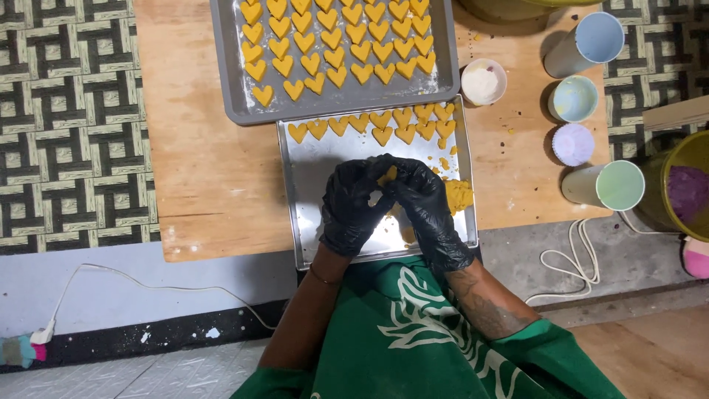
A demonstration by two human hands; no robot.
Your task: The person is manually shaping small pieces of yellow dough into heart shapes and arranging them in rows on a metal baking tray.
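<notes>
Both hands, left hand (354, 207) and right hand (425, 210), wear black gloves, with green short sleeves, a thin wrist bangle (323, 277), and seemingly a forearm tattoo (480, 303).

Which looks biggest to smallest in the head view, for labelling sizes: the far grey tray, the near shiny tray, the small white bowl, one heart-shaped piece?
1. Far grey tray, cut off by the frame.
2. Near shiny tray, partly hidden by the hands.
3. Small white bowl.
4. One heart-shaped piece.
</notes>
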